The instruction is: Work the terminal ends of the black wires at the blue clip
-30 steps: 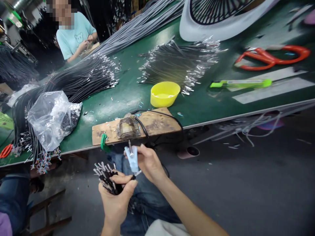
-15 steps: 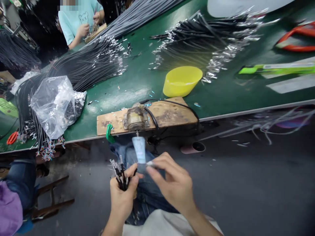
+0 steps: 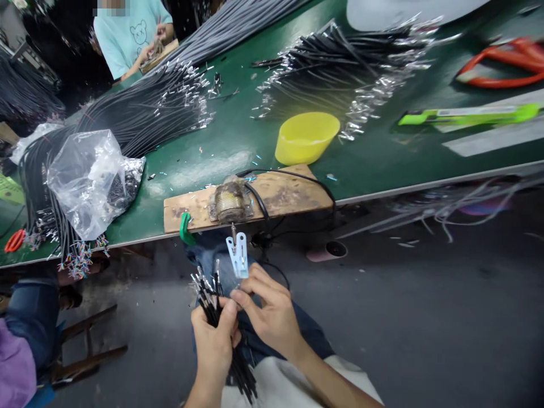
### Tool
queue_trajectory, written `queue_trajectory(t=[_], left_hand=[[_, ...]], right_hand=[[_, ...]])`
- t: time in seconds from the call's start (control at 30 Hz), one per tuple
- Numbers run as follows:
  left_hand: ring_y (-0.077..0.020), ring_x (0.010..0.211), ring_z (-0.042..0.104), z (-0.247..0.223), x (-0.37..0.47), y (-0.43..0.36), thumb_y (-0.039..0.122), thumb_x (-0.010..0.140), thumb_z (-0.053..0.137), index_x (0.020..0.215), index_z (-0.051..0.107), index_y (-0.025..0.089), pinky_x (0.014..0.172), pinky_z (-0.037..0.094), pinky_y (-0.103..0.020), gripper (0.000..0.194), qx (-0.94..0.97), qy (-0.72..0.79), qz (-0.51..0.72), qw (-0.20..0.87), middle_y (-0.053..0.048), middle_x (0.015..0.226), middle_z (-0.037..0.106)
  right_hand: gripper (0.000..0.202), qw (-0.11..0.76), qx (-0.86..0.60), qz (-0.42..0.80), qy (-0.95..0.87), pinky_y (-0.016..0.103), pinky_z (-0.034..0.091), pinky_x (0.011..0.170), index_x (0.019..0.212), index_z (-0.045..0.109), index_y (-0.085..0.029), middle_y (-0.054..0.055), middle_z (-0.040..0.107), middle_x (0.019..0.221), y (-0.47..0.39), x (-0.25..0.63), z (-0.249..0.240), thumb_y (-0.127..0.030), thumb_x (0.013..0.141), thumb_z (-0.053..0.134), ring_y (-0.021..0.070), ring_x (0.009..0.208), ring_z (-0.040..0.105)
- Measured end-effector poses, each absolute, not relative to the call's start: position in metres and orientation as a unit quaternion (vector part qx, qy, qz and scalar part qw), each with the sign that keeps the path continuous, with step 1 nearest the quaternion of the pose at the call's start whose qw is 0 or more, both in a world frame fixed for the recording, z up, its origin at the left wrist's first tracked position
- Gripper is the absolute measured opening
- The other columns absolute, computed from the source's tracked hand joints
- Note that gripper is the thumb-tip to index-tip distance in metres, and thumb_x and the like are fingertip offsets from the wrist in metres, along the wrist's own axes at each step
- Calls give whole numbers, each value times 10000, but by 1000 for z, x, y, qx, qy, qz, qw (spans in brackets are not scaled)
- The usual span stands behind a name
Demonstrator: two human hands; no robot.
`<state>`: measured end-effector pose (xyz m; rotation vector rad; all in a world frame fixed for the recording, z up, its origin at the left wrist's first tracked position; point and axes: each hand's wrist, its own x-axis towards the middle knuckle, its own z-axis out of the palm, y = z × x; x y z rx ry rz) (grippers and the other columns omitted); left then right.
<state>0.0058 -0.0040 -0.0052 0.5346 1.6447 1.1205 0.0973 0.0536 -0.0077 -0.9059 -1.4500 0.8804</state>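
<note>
My left hand [image 3: 212, 345] is wrapped round a bundle of thin black cables [image 3: 244, 374], their stripped, silvery ends fanning out above the thumb. Beside it, my right hand [image 3: 272, 320] pinches with thumb and forefinger close to the left thumb tip; what lies in the pinch is too small to make out. Just above the right fingers, a light blue clothespin [image 3: 242, 266] hangs from the shaft of a small motor [image 3: 230, 203]. That motor is fixed on a wooden board [image 3: 293, 192] at the bench edge.
A green hook-shaped piece [image 3: 184, 229] grips the board's left end. Behind stand a yellow cup [image 3: 293, 148] and piles of black cables [image 3: 340, 54]. A plastic bag [image 3: 83, 181] lies left; orange-handled scissors [image 3: 471, 71] lie right. Across the bench sits another person [image 3: 127, 42].
My right hand has moved left, up to the left thumb. The clothespin, blurred before, now shows sharply with its two legs. The cable bundle has tilted, its lower ends showing more.
</note>
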Motion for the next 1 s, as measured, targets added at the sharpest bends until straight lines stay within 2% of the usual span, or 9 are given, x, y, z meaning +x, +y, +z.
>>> queue_trajectory(t=[0.1, 0.27, 0.37, 0.47, 0.6, 0.73, 0.8, 0.9, 1.0], left_hand=[[-48, 347, 209, -5, 9, -4, 647, 622, 636, 629, 513, 206, 327, 181, -210, 458, 200, 664, 483, 535, 82, 439, 268], [-36, 341, 142, 0, 7, -1, 683, 626, 605, 572, 504, 200, 324, 124, -206, 496, 198, 643, 490, 555, 94, 420, 221], [-41, 340, 157, 1, 5, -2, 650, 656, 608, 554, 508, 196, 335, 132, -213, 476, 207, 647, 485, 550, 89, 413, 231], [-50, 343, 177, -2, 4, -4, 620, 681, 608, 570, 522, 195, 336, 155, -220, 447, 228, 659, 473, 538, 84, 414, 247], [-74, 351, 306, -10, 7, -9, 571, 620, 693, 628, 536, 201, 339, 261, -231, 401, 244, 690, 488, 476, 51, 445, 387], [-86, 334, 327, -12, 9, -8, 573, 612, 695, 612, 531, 210, 327, 287, -237, 398, 241, 697, 501, 453, 57, 406, 373], [-72, 304, 276, -9, 8, -6, 602, 639, 655, 592, 549, 209, 302, 248, -229, 410, 243, 685, 496, 475, 65, 374, 338], [-72, 297, 299, 0, 5, 0, 610, 609, 671, 541, 615, 192, 296, 264, -236, 427, 287, 669, 499, 471, 20, 381, 441], [-155, 437, 529, 12, 0, 8, 520, 578, 741, 551, 688, 183, 446, 460, -294, 342, 347, 643, 507, 457, -57, 514, 625]], right_hand=[[205, 606, -386, 325, -615, 304, 397, 567, 654, 587, -201, 18, 544, 588, 49, 93, -9, -86, 794, 492, 164, 580, 479], [310, 512, -336, 569, -549, 277, 452, 569, 701, 641, -181, 49, 597, 646, 51, 100, -16, -305, 896, 434, 165, 621, 555], [323, 486, -302, 639, -513, 265, 473, 619, 827, 665, -182, 57, 632, 739, 54, 105, -18, -436, 869, 471, 172, 692, 588], [266, 493, -320, 627, -511, 251, 454, 593, 712, 643, -177, 36, 602, 680, 56, 106, -15, -421, 800, 582, 156, 640, 557], [315, 497, -365, 623, -482, 235, 369, 446, 573, 548, -176, -13, 483, 526, 54, 101, -9, -395, 799, 571, 117, 482, 435], [260, 610, -405, 403, -549, 291, 385, 519, 561, 576, -199, 18, 516, 558, 51, 98, -8, -287, 806, 572, 155, 545, 450], [246, 621, -379, 389, -565, 315, 392, 549, 575, 600, -209, 34, 545, 574, 52, 101, -8, -304, 802, 586, 172, 570, 463], [339, 549, -282, 616, -489, 292, 378, 509, 563, 574, -199, 13, 501, 562, 59, 105, -8, -467, 770, 605, 149, 532, 442], [423, 429, -195, 816, -335, 232, 307, 447, 555, 560, -173, -34, 426, 523, 68, 109, -6, -567, 632, 692, 91, 465, 362]])
